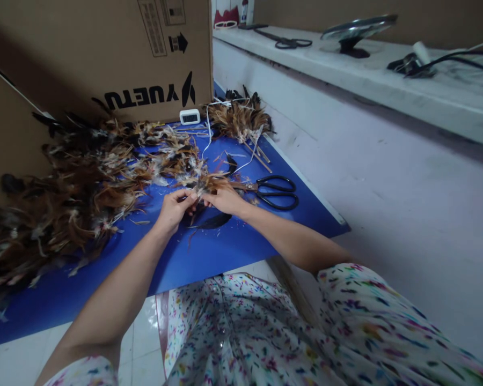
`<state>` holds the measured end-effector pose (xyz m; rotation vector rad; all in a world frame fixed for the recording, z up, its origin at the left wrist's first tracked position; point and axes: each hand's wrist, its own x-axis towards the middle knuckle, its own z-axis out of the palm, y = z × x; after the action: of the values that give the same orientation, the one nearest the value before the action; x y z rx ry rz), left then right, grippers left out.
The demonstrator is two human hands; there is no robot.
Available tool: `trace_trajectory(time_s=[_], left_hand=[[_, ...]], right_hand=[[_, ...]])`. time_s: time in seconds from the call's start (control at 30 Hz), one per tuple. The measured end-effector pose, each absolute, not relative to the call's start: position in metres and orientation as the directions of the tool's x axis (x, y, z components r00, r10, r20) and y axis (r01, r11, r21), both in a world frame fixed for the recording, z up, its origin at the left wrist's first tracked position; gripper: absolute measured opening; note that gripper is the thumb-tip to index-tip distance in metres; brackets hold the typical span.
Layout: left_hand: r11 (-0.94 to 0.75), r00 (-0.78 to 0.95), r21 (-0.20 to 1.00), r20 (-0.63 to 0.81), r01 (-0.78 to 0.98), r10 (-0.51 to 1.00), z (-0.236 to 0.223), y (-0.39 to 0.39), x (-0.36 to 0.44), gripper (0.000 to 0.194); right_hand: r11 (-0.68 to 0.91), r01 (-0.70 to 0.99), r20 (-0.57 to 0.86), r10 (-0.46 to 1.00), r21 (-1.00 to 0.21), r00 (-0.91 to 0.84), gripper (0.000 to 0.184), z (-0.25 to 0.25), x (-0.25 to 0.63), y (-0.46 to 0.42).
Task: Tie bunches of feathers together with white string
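Over the blue table (177,246), both my hands meet at a small bunch of brown and white feathers (209,184). My left hand (175,209) pinches its lower end between thumb and finger. Wrapped around the same bunch from the right is my right hand (225,199), its fingertips partly hidden. A single dark feather (215,221) lies on the table just below the hands. Black-handled scissors (276,192) rest close to my right hand, their blades pointing toward it.
A large heap of feathers (84,187) covers the table's left side. Farther back are a feather bundle on sticks (241,118), white string (209,134) and a small digital timer (189,117). A cardboard box (104,53) stands behind; a wall ledge (366,75) runs along the right.
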<state>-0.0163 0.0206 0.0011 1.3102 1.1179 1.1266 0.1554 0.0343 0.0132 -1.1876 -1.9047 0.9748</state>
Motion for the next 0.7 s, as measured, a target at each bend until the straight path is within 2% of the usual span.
trace_trajectory(time_s=[0.23,0.4,0.7], left_hand=[[0.006,0.118,0.999,-0.001,-0.044,0.993,0.0019,0.0211,-0.0171,0.034],[0.046,0.102,0.997,-0.040,-0.057,0.994,0.0047,0.0198,-0.0165,0.036],[0.056,0.114,0.997,-0.049,-0.061,0.992,0.0050,0.0192,-0.0160,0.033]], right_hand=[[0.303,0.306,0.183,0.912,-0.902,-0.366,0.013,0.0078,0.1568,0.0349],[0.219,0.164,0.141,0.910,-0.962,-0.391,0.018,0.0131,0.1543,0.0344],[0.199,0.186,0.119,0.921,-0.962,-0.371,0.023,0.0122,0.1547,0.0340]])
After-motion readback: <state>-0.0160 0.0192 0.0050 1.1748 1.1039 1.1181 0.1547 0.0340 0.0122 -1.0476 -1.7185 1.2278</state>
